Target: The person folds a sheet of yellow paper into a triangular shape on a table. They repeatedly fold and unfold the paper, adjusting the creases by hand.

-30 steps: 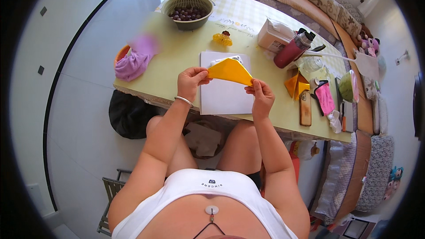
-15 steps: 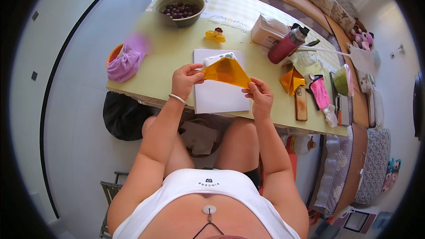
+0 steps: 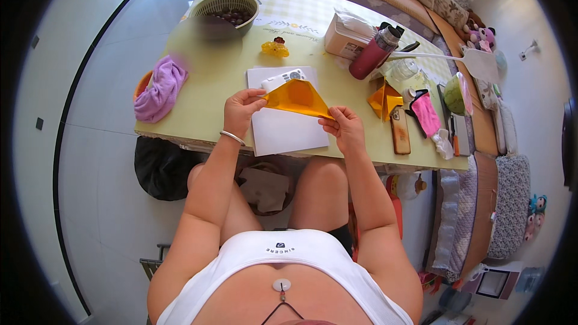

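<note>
Stretched between my two hands is a sheet of shiny gold paper (image 3: 298,97), folded into a wide triangle with its peak pointing away from me. My left hand (image 3: 244,108) pinches its left corner and wears a silver bangle. My right hand (image 3: 344,125) pinches the right corner between thumb and fingers. Under the gold paper lies a stack of white paper (image 3: 289,137) on the table. A white device (image 3: 283,78) with dark round spots rests on the stack's far part, partly hidden by the gold paper. To the right stands another folded gold paper piece (image 3: 383,101).
At the far left are a basin of dark round fruit (image 3: 232,17) and a purple cloth (image 3: 161,89). A yellow ornament (image 3: 276,48), tissue box (image 3: 346,36), maroon flask (image 3: 374,57), phone (image 3: 400,131), pink cloth (image 3: 425,113) and cut watermelon (image 3: 456,96) also sit on the table (image 3: 198,114).
The view has shifted slightly, so the table things appear a little further left. Both hands still hold the gold paper by its corners, its triangle shape nearly unchanged.
</note>
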`<state>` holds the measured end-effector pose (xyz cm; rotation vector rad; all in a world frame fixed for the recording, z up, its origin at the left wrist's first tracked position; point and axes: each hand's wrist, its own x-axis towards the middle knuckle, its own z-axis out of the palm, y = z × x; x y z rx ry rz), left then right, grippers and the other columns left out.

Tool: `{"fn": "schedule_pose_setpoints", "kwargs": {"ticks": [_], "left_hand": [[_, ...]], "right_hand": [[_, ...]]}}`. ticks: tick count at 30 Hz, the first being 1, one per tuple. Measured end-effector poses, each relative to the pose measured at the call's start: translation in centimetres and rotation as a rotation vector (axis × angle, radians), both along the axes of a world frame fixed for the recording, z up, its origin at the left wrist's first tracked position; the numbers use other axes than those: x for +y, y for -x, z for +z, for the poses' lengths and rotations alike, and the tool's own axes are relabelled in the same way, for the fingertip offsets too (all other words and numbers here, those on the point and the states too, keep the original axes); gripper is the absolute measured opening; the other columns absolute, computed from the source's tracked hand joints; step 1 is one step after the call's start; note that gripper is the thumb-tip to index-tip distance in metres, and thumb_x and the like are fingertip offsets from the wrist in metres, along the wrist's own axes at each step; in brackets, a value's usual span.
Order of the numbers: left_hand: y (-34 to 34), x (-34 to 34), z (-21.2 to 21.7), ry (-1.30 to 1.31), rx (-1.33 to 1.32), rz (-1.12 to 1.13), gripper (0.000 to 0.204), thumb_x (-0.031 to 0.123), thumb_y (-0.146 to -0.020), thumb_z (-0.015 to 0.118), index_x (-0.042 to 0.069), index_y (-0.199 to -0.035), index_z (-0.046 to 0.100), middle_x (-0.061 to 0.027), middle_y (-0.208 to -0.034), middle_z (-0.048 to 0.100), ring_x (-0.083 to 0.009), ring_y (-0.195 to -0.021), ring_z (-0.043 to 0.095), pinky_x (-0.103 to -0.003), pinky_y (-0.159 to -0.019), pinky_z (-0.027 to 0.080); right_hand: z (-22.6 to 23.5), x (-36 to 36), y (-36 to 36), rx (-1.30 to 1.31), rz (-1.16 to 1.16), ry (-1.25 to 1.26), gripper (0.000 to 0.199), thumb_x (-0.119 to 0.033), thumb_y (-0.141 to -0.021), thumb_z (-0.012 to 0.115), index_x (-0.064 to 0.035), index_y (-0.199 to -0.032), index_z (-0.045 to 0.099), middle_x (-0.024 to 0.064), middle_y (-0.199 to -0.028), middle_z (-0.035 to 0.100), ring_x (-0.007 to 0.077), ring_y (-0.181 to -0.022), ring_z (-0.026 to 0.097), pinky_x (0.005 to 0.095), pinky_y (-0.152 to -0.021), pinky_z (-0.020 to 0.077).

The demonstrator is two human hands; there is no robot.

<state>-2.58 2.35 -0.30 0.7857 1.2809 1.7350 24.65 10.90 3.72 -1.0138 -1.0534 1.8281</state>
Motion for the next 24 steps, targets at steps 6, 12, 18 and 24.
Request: {"fn": "schedule_pose_setpoints", "kwargs": {"ticks": [6, 12, 18, 24], "left_hand": [[0.3, -0.5, 0.8, 0.060, -0.011, -0.058, 0.017, 0.001, -0.084, 0.075, 0.000, -0.102, 0.075, -0.0052, -0.083, 0.074, -0.0087, -0.065, 0.063, -0.021, -0.056, 0.046], [0.9, -0.4, -0.1, 0.107, -0.023, -0.086, 0.012, -0.002, -0.082, 0.075, 0.000, -0.094, 0.075, -0.0054, -0.080, 0.072, -0.0093, -0.064, 0.062, -0.022, -0.054, 0.046], [0.5, -0.1, -0.7, 0.093, 0.043, -0.116, 0.012, -0.004, -0.081, 0.075, -0.003, -0.092, 0.074, -0.0059, -0.082, 0.072, -0.0113, -0.072, 0.066, -0.024, -0.068, 0.054], [0.4, -0.1, -0.3, 0.128, 0.065, -0.153, 0.010, -0.006, -0.080, 0.074, -0.003, -0.089, 0.072, -0.0067, -0.082, 0.072, -0.0119, -0.073, 0.067, -0.025, -0.072, 0.055]], "right_hand": [[0.4, -0.4, 0.0, -0.119, 0.031, -0.120, 0.018, -0.014, -0.100, 0.064, 0.0005, -0.110, 0.067, 0.0096, -0.094, 0.073, 0.0200, -0.079, 0.076, 0.0255, -0.064, 0.0614], [1.0, -1.0, 0.4, -0.263, 0.070, -0.213, 0.016, -0.009, -0.098, 0.064, 0.0035, -0.106, 0.069, 0.0080, -0.092, 0.072, 0.0160, -0.077, 0.072, 0.0249, -0.068, 0.0580], [-1.2, -0.7, 0.2, -0.433, -0.011, -0.630, 0.016, -0.005, -0.096, 0.064, 0.0027, -0.110, 0.067, 0.0084, -0.087, 0.070, 0.0113, -0.074, 0.066, 0.0246, -0.068, 0.0542], [-0.4, -1.1, 0.1, -0.329, -0.007, -0.524, 0.018, -0.002, -0.095, 0.064, 0.0024, -0.112, 0.067, 0.0072, -0.086, 0.070, 0.0102, -0.072, 0.064, 0.0239, -0.066, 0.0539]]}}
